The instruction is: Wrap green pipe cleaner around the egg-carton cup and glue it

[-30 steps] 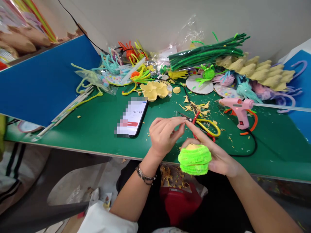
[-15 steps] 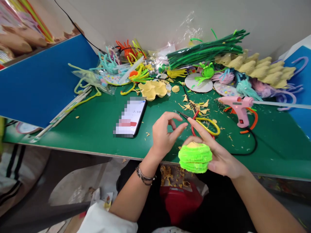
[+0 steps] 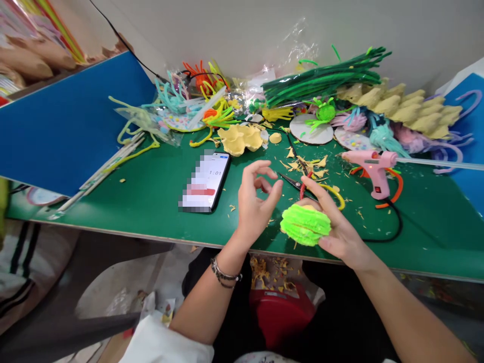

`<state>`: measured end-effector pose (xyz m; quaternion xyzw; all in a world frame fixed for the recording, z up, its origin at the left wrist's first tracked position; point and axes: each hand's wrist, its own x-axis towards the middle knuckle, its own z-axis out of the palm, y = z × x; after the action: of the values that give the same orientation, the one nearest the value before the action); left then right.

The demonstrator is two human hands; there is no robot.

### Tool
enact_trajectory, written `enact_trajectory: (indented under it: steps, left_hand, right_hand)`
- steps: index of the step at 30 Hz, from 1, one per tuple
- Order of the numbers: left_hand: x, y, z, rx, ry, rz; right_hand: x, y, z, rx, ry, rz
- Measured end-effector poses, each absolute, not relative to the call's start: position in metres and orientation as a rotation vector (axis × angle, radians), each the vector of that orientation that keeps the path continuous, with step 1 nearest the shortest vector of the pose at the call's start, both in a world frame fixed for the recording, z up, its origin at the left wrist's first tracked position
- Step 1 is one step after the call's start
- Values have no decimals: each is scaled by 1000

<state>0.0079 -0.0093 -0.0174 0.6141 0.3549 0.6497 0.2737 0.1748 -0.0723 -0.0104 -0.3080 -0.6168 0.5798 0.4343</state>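
My right hand (image 3: 335, 227) grips a neon green pipe-cleaner-wrapped dome (image 3: 304, 225) over the front of the green table (image 3: 143, 196). Just to its left, my left hand (image 3: 255, 201) hovers with fingers curled and apart, thumb and forefinger forming a loose ring, nothing visible in them. Red and yellow-handled scissors (image 3: 313, 187) lie on the table right behind both hands.
A phone (image 3: 206, 181) lies left of my hands. A pink glue gun (image 3: 372, 169) with a black cord stands at right. Green pipe cleaners (image 3: 321, 80), egg-carton cups (image 3: 401, 108), a yellow carton piece (image 3: 240, 138) and craft figures crowd the back. Blue boards flank the table.
My left hand let go its pinch at my right fingertip and opened, drawing slightly left. My right hand lifted and tilted the green dome toward the table.
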Motion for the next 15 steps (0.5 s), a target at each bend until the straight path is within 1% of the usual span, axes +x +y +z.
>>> enact_trajectory:
  steps: [4,8,10,15]
  left_hand:
    - [7,-11,-14,1640,976,1539]
    - [7,-13,-14,1616,941,1480]
    - [8,-13,-16,1587,912,1440]
    - [10,-12,-18,1474,805,1384]
  right_hand:
    - [174,-70,-14,-848,-1615,1164]
    - [177,-70,-15,-993,-1657,709]
    - [179,-69,-15,-1058,-1648,534]
    - [181,-64,-14,-1086,-1676,330]
